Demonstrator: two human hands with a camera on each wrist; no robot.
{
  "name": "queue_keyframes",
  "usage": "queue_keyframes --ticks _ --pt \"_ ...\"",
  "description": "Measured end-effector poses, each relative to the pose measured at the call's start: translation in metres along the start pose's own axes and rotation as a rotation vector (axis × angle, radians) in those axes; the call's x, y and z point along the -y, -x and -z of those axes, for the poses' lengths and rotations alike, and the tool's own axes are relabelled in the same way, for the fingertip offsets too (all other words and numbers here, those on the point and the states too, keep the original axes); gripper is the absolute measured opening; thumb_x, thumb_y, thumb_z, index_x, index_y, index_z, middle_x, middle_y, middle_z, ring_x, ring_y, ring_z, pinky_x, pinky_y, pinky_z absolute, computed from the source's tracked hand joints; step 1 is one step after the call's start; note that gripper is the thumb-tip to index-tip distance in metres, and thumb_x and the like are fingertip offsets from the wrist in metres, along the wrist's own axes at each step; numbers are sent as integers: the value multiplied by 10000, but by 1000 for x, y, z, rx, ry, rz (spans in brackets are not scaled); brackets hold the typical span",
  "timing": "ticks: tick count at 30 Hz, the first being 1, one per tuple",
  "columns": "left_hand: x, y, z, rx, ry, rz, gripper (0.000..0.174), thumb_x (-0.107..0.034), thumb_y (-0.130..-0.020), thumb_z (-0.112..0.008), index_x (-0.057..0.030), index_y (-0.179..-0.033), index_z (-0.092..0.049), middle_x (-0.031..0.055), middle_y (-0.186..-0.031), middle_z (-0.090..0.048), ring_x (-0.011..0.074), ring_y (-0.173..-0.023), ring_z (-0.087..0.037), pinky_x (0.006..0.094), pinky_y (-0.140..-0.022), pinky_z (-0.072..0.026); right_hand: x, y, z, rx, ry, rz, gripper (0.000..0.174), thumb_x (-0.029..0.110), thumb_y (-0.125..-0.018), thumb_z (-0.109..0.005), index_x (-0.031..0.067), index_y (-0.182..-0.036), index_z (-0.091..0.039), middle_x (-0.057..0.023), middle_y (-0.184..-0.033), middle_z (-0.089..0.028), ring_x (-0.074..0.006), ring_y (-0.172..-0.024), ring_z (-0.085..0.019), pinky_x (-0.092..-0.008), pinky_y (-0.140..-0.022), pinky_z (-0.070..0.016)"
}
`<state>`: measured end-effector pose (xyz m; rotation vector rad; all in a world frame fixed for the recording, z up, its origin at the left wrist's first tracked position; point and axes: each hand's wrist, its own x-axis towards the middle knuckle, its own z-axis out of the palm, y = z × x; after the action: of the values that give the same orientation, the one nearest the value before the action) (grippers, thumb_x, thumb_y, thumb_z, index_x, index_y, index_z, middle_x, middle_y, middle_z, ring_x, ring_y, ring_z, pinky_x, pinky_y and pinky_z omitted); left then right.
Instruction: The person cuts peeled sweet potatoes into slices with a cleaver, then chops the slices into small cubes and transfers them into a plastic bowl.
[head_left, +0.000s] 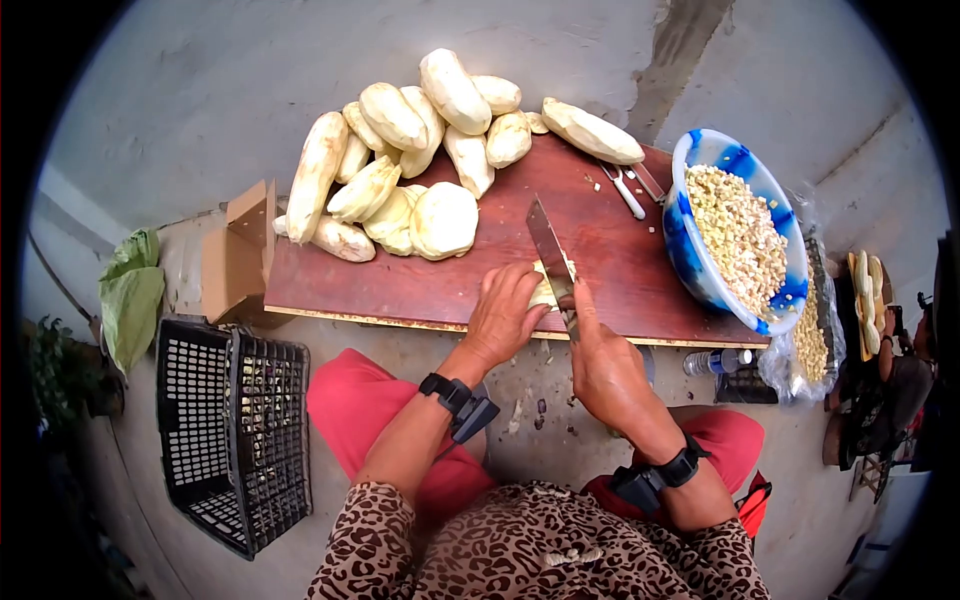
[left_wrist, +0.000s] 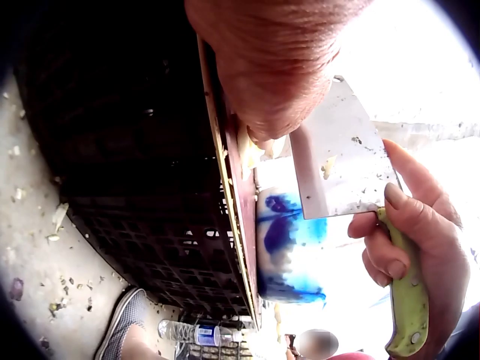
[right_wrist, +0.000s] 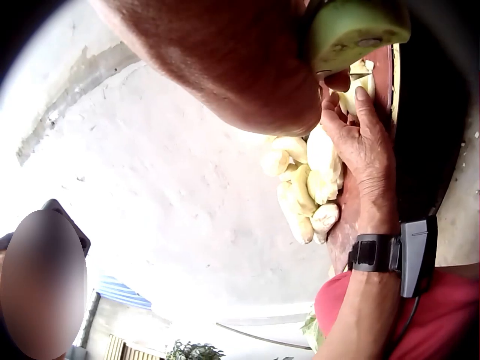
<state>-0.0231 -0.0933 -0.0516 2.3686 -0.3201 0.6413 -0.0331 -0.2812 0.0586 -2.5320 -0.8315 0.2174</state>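
The right hand point(head_left: 612, 372) grips the green handle point(left_wrist: 409, 300) of a cleaver, whose broad blade point(head_left: 548, 240) stands over a pale cut piece point(head_left: 543, 292) near the board's front edge. Beside the blade, the left hand point(head_left: 503, 312) holds that piece with its fingertips; in the right wrist view the left hand point(right_wrist: 365, 146) has thumb and fingers on it. Peeled pale vegetables point(head_left: 393, 117) are heaped at the board's back left, with flat slices point(head_left: 443, 220) at the near side of the heap.
A blue-white basin point(head_left: 680, 240) of diced pieces stands on the board's point(head_left: 400, 290) right end, beside a peeler point(head_left: 628, 195). Black crates point(head_left: 235, 430) and a carton point(head_left: 235, 255) are at left; a bottle point(head_left: 717, 362) and a bag of pieces point(head_left: 812, 350) at right.
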Motion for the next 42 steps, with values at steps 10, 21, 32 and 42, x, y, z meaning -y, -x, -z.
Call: queue_keyframes --ticks 10,21,32,42 --pt "-1 -1 1 7 0 8 528 -110 -763 -751 -36 -1239 -535 164 -1244 -531 380 -1166 -501 473 -1023 -368 5 -4 4 76 55 -1 803 -25 -809 -546 -113 -1507 -158 -283 -792 -650 -443 -677 -661 -508 -623 -537" --pt "-3 -2 1 -3 -5 40 519 -76 -723 -768 -33 -1188 -541 165 -1252 -537 388 -1174 -497 474 -1027 -375 -8 -17 -42 47 174 48 879 -16 -777 -570 -92 -1526 -115 -287 -806 -652 -427 -698 -676 -492 -625 -548" --pt "-2 2 1 3 -23 21 644 -131 -706 -822 -24 -1247 -489 201 -1316 -515 399 -1212 -490 487 -1039 -374 -21 -16 -34 -14 19 15 824 9 -836 -536 -49 -1536 -104 -277 -813 -660 -449 -695 -659 -526 -644 -530" --pt "-6 3 6 1 -62 60 644 -161 -680 -846 -34 -1203 -492 179 -1258 -526 383 -1178 -492 487 -1026 -351 -2 -3 -8 -16 -21 30 787 -10 -844 -524 -54 -1529 -139 -299 -844 -653 -470 -727 -654 -546 -662 -523"
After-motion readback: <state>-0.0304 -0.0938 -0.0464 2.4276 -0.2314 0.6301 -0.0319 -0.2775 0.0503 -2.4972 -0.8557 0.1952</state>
